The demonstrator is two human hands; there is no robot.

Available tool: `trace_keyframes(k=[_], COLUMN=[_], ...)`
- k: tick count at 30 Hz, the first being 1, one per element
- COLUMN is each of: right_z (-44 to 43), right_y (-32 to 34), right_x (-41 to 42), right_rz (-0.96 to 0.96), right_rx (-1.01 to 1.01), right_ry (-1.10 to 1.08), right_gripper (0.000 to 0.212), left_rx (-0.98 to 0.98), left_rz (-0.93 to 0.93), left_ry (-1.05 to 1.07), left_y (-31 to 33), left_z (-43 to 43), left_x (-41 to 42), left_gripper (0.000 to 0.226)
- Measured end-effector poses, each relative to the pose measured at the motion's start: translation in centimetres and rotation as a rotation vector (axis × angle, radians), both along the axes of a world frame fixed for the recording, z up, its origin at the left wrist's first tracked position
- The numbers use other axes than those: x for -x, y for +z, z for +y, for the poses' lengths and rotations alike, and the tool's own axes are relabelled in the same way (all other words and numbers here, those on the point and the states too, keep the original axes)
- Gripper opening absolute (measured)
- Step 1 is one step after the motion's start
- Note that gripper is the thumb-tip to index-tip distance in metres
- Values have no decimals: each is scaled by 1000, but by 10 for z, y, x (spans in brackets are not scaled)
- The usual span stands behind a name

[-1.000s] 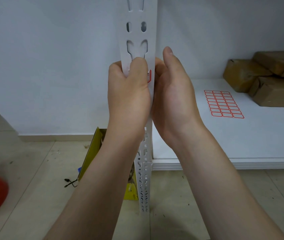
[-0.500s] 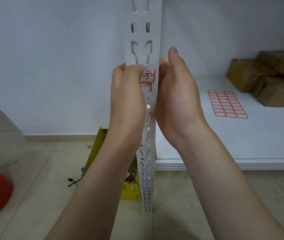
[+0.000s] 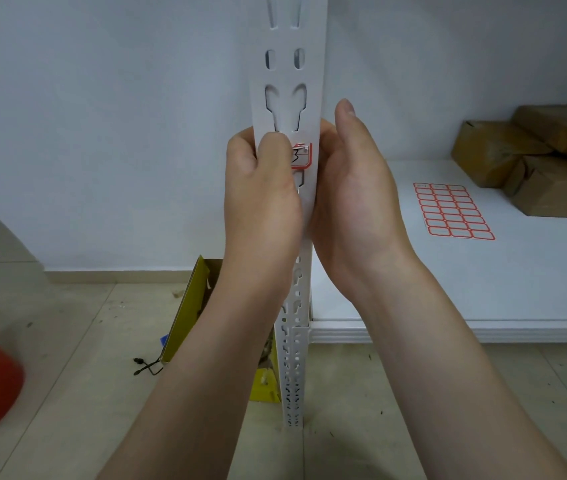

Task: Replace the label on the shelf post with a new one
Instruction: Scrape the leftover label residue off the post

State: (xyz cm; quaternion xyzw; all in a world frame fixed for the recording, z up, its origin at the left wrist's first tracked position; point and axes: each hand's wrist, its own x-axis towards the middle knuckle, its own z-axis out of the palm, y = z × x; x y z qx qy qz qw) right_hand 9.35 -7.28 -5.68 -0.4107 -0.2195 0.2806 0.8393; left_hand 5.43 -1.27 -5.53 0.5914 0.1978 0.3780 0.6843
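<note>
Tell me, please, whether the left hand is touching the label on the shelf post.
Touching. The head view shows the left hand with its thumb over the left part of the red-bordered label on the shelf post, no gap between.

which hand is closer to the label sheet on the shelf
Right. The right hand holds the shelf post left of the label sheet; the left hand sits farther left.

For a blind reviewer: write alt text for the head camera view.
Two hands grip a slotted shelf post: the left hand, thumb on a torn red-bordered label, and the right hand on the other side. A label sheet lies on the shelf.
</note>
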Motion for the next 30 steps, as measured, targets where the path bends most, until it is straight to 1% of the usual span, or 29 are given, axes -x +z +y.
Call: trace_keyframes(k=[2,3,5,6,8,15,18,20,22,23,24,26,28,30], right_z=[-1,-1,0,0,1,-2,-3,-4,-6,-7,-9,-11,-13,-13], right_y=[-1,-1,-3,-3,-4,-4,-3,-4,-6,-7,-8,-8,-8,-8], right_x=[0,-1,-1,-2,-2,-2,-3,-5,-8,-8,-9,-8,-8,-8], right_rz=[-2,-6,-18,-24,-27,-36,-37,-85,-140,-145,-147,-157,-169,-169], right_rx=[1,0,-4,-5,-7,-7,4,66,138,158,170,187,189,194], right_ry=[1,-1,-14,-23,-33,0,-14,-80,-168,-196,-212,-223,-219,-212], right_gripper=[58,57,57,58,60,61,60,59,56,54,51,49,49,49], left_rx=[21,23,-33,-83,-164,-292,-347,-463,-678,-793,-902,-1077,-1149,-1185], left_rz=[-18,-28,-32,-29,-34,-68,-45,-55,-86,-109,-135,-156,-148,-155], left_ry=[-20,-32,-23,-8,6,-5,-14,39,226,336,434,596,662,657], left_y=[-1,-1,-5,-7,-10,-19,-21,-25,-29,-30,-29,-27,-25,-25], left_z=[-2,-3,-3,-3,-1,7,8,5,8,12,17,29,39,44], left_x=[2,3,4,4,4,5,6,9,12,13,15,17,17,17], left_gripper=[10,14,27,30,30,30,36,49,58,55,48,25,15,13])
